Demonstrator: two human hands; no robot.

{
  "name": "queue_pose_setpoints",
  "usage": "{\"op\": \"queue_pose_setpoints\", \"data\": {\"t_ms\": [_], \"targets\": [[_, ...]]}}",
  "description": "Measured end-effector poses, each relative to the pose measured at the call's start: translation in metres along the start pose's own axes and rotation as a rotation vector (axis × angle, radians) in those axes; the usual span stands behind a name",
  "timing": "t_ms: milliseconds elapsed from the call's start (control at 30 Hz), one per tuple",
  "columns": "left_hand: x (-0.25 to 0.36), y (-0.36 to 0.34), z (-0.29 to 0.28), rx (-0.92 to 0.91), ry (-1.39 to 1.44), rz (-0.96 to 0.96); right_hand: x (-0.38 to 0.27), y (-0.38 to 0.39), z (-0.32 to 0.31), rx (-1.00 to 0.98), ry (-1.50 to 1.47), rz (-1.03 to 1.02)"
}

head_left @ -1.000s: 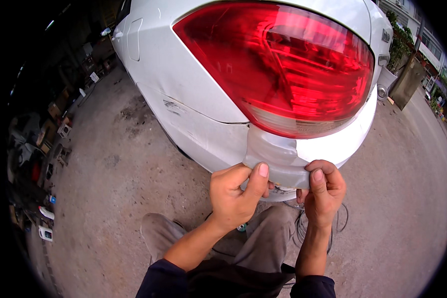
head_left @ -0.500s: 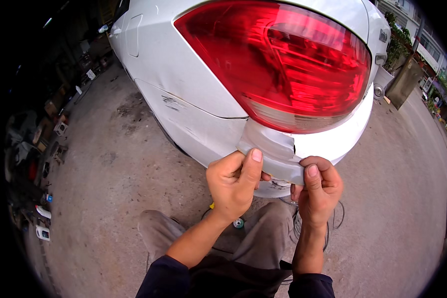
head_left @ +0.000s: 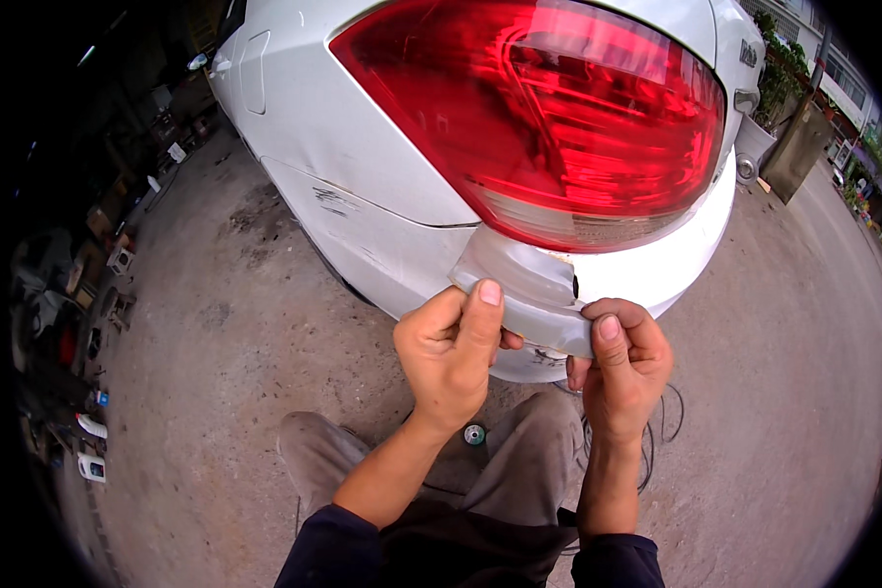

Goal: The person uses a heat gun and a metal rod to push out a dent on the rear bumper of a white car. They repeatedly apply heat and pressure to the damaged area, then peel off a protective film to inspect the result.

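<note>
Both hands pinch a curved, pale grey strip (head_left: 542, 324), which looks like a piece of plastic bumper. My left hand (head_left: 449, 353) grips its left end, thumb on top and fingers curled beneath. At the strip's right end, my right hand (head_left: 625, 367) pinches it between thumb and fingers. The strip is held just below the red tail light (head_left: 559, 118), close in front of the white car bumper (head_left: 666, 265). A dark gap shows in the bumper beside the strip. Whether the strip touches the bumper, I cannot tell.
Black scuffs (head_left: 331, 201) mark the bumper's left side. Between my knees a small disc (head_left: 474, 434) lies on the concrete floor (head_left: 206, 392), with a dark cable (head_left: 678, 412) to the right. A white jug (head_left: 92, 467) and clutter line the left; a planter (head_left: 753, 137) stands far right.
The car and the held strip sit slightly further left and higher in view. Both hands keep the same pinch on the strip.
</note>
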State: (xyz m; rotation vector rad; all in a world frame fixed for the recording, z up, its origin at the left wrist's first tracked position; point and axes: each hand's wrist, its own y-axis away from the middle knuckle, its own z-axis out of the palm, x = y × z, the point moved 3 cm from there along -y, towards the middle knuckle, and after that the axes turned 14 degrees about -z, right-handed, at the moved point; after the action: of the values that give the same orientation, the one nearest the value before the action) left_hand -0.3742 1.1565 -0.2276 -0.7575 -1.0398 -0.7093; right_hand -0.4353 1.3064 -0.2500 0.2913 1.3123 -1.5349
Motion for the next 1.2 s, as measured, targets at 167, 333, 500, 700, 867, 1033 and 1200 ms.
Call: {"op": "queue_pose_setpoints", "data": {"t_ms": [167,333,500,700,867,1033,1200], "targets": [[0.000,0.000,-0.003,0.019,-0.011,-0.008,-0.002,0.002,0.004,0.021,-0.007,0.024],[0.000,0.002,-0.002,0.032,-0.029,-0.020,-0.004,0.003,0.003,0.000,0.023,0.039],[0.000,0.003,-0.002,0.045,-0.057,-0.001,-0.010,-0.005,-0.018,-0.056,0.256,-0.015],[0.003,0.005,0.004,0.062,-0.048,-0.013,-0.015,-0.024,-0.048,-0.429,0.392,-0.406],[0.002,0.006,0.002,0.078,-0.107,-0.057,0.010,-0.030,-0.028,-0.451,0.311,-0.414],[-0.003,0.005,-0.002,0.000,-0.168,-0.062,0.030,-0.037,-0.013,-0.417,0.320,-0.598],[-0.014,-0.014,-0.040,-0.071,-0.107,0.163,0.034,-0.045,-0.012,-0.398,0.239,-0.657]]}}
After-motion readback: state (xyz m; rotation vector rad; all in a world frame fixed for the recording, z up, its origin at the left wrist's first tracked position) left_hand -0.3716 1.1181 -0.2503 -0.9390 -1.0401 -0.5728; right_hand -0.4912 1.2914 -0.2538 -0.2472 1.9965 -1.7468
